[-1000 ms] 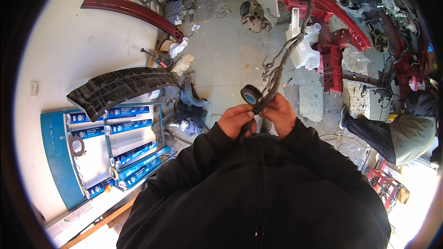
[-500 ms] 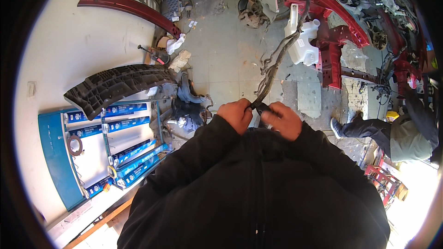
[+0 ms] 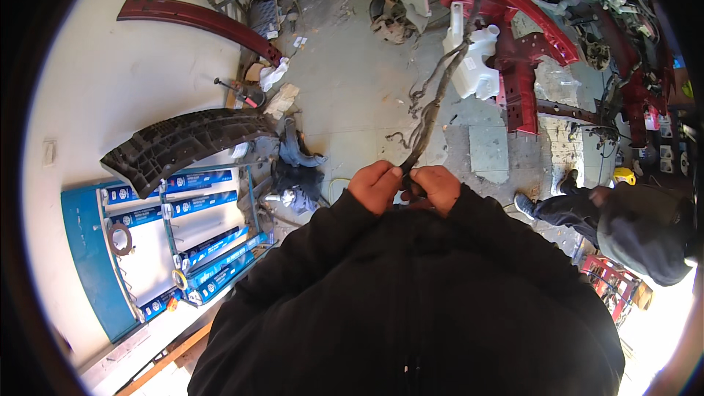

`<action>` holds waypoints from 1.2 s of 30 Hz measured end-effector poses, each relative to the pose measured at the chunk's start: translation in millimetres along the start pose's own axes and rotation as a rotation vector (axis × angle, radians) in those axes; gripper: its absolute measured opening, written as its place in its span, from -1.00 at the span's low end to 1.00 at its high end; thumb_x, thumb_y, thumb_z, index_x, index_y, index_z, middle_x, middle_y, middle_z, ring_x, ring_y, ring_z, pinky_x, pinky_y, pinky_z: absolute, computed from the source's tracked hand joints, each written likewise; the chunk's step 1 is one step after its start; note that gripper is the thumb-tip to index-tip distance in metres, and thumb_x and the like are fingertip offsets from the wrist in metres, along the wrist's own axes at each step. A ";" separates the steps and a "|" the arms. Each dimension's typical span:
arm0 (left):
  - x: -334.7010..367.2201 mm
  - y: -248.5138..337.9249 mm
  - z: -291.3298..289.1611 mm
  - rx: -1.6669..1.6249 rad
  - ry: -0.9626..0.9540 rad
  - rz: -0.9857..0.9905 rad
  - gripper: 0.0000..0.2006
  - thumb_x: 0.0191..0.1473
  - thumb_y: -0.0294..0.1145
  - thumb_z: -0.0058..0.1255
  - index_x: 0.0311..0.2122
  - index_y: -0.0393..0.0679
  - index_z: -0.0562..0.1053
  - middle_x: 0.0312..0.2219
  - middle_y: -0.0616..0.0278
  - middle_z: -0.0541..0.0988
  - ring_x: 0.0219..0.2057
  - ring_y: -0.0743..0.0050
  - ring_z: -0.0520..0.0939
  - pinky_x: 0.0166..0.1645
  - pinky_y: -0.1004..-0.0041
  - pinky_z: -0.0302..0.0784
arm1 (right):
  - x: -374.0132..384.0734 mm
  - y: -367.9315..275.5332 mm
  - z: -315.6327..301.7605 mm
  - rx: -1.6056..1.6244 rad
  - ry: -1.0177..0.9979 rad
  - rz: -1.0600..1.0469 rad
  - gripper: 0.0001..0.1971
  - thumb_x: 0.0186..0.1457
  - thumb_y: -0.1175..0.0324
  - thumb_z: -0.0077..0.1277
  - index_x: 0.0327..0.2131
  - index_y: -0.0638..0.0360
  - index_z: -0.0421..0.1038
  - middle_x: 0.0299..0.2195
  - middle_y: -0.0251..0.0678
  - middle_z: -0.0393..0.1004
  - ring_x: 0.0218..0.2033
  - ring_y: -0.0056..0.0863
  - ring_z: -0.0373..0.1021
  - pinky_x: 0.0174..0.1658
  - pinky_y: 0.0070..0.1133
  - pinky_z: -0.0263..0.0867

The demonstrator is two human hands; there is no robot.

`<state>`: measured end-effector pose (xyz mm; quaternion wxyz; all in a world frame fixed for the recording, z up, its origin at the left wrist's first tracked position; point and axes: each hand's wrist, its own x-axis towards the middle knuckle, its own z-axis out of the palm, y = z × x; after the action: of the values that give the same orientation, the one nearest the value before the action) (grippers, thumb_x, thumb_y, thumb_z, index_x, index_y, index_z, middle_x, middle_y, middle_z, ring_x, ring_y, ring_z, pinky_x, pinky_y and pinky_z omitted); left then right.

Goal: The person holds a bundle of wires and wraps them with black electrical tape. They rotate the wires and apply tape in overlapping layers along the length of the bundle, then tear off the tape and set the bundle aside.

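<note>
A dark, taped wiring harness [image 3: 433, 106] runs from the red car body's front down toward my chest, with several thin branches hanging off its left side. My left hand [image 3: 375, 187] pinches the near end between thumb and fingers. Right beside it, my right hand [image 3: 438, 188] is closed on the same end, its thumb pointing toward the left thumb. The bit between and under the fingers is mostly hidden. Beyond the hands, a white plastic reservoir [image 3: 475, 64] sits against the red frame [image 3: 519, 77], next to the harness.
On the left, a blue rack [image 3: 82, 249] holds wiper-blade boxes [image 3: 202, 202]. A black plastic bumper part [image 3: 191, 139] and a dark red bumper beam [image 3: 194, 26] lean by the wall. At the right, another person [image 3: 631, 224] bends near a red metal stand [image 3: 609, 282].
My right hand has moved left and inward, its fingers now curled on the harness end close to my left hand. The other person has shifted and an arm now shows.
</note>
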<state>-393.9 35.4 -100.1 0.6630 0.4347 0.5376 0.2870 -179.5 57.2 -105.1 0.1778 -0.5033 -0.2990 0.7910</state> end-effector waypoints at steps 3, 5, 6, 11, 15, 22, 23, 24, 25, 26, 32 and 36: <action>-6.8 4.7 3.2 -0.209 0.009 -0.012 -0.70 0.51 -0.25 -0.11 -0.24 -0.23 0.51 -0.60 0.39 0.45 -0.60 0.63 0.43 -0.48 0.49 0.36 | 0.3 -9.4 3.5 -0.048 -0.062 -0.014 -0.60 0.46 0.10 -0.07 -0.06 0.30 0.53 -0.10 -0.21 0.59 -0.02 -0.32 0.58 -0.07 -0.29 0.60; -10.9 11.5 -2.6 -0.150 0.001 0.051 -0.67 0.54 -0.21 -0.18 -0.22 -0.21 0.47 -0.60 0.35 0.43 -0.60 0.59 0.40 -0.47 0.48 0.33 | 2.7 -17.9 7.9 -0.096 -0.099 -0.046 -0.58 0.47 0.10 -0.09 0.05 0.29 0.52 -0.03 -0.21 0.60 0.05 -0.32 0.56 -0.06 -0.29 0.60; -13.3 14.5 -6.0 -0.144 0.010 0.062 -0.67 0.55 -0.21 -0.18 -0.22 -0.21 0.47 -0.60 0.35 0.43 -0.60 0.59 0.40 -0.47 0.48 0.33 | 7.8 -22.6 10.4 -0.152 -0.106 -0.045 -0.53 0.49 0.08 -0.10 0.22 0.24 0.44 0.09 -0.21 0.56 0.14 -0.32 0.52 -0.01 -0.27 0.59; -7.3 23.3 -37.7 -0.050 0.112 0.089 -0.66 0.50 -0.18 -0.03 -0.27 -0.23 0.51 -0.64 0.38 0.41 -0.60 0.62 0.39 -0.47 0.44 0.33 | 31.9 -20.7 5.5 -0.124 -0.161 -0.143 -0.53 0.49 0.04 -0.01 0.30 0.05 0.35 0.16 -0.31 0.49 0.15 -0.28 0.49 0.10 -0.23 0.52; 8.3 22.6 -62.8 0.291 0.287 0.206 -0.58 0.41 -0.08 0.14 -0.35 -0.28 0.53 -0.65 0.31 0.43 -0.59 0.56 0.37 -0.47 0.34 0.33 | 65.6 2.9 -34.5 0.047 -0.001 -0.087 -0.48 0.43 0.03 0.09 0.30 0.05 0.32 0.14 -0.28 0.49 0.08 -0.27 0.52 -0.03 -0.24 0.56; 18.9 29.4 -89.4 0.608 0.339 0.209 -0.57 0.28 -0.04 0.26 -0.36 -0.29 0.58 -0.66 0.10 0.52 -0.62 0.29 0.51 -0.45 0.25 0.41 | 149.0 31.4 -142.6 -0.448 0.494 0.086 -0.27 0.18 0.08 0.26 0.30 0.28 0.30 -0.09 0.02 0.60 -0.02 -0.15 0.58 -0.07 -0.14 0.58; 20.1 30.9 -93.6 0.633 0.353 0.234 -0.57 0.28 -0.04 0.26 -0.36 -0.29 0.57 -0.66 0.08 0.52 -0.62 0.26 0.51 -0.45 0.24 0.41 | 158.4 30.1 -153.2 -0.622 0.597 -0.017 -0.27 0.17 0.10 0.25 0.31 0.29 0.29 -0.04 0.07 0.58 0.02 -0.06 0.56 0.00 -0.12 0.55; 21.0 32.3 -98.3 0.657 0.366 0.259 -0.56 0.28 -0.04 0.27 -0.37 -0.29 0.57 -0.66 0.06 0.52 -0.62 0.23 0.51 -0.45 0.23 0.42 | 166.0 27.6 -160.3 -0.792 0.686 -0.124 -0.26 0.16 0.13 0.24 0.32 0.30 0.28 0.00 0.12 0.57 0.05 0.02 0.55 0.06 -0.11 0.53; 23.5 34.2 -103.6 0.679 0.379 0.269 -0.56 0.28 -0.03 0.27 -0.38 -0.29 0.56 -0.66 0.04 0.52 -0.62 0.20 0.51 -0.45 0.22 0.43 | 171.6 22.3 -165.3 -0.963 0.793 -0.158 -0.25 0.14 0.16 0.23 0.33 0.31 0.27 0.05 0.17 0.55 0.08 0.10 0.53 0.13 -0.10 0.50; 25.5 35.6 -109.6 0.661 0.374 0.295 -0.55 0.27 -0.03 0.27 -0.39 -0.29 0.55 -0.66 0.03 0.52 -0.62 0.18 0.51 -0.45 0.21 0.42 | 174.3 16.7 -167.6 -0.969 0.798 -0.207 -0.26 0.14 0.18 0.21 0.33 0.32 0.26 0.11 0.20 0.50 0.12 0.16 0.49 0.18 -0.10 0.46; 40.0 40.1 -136.6 0.641 0.381 0.321 -0.51 0.28 -0.03 0.28 -0.46 -0.29 0.48 -0.68 0.00 0.45 -0.64 0.18 0.46 -0.47 0.19 0.36 | 169.0 -37.4 -160.7 -1.088 0.841 -0.140 -0.28 0.14 0.25 0.16 0.33 0.35 0.21 0.33 0.19 0.27 0.23 0.30 0.36 0.31 -0.09 0.36; 46.2 38.0 -140.8 0.632 0.366 0.236 -0.52 0.28 -0.04 0.28 -0.46 -0.28 0.48 -0.68 0.02 0.44 -0.63 0.24 0.44 -0.47 0.19 0.36 | 188.1 -79.3 -176.5 -1.107 0.941 -0.277 -0.28 0.12 0.28 0.15 0.32 0.36 0.21 0.34 0.17 0.26 0.24 0.29 0.35 0.32 -0.10 0.35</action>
<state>-514.2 129.6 -94.1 0.3517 0.6182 0.6554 0.2543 -102.7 278.8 -238.7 0.1054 -0.7631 -0.6071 0.1951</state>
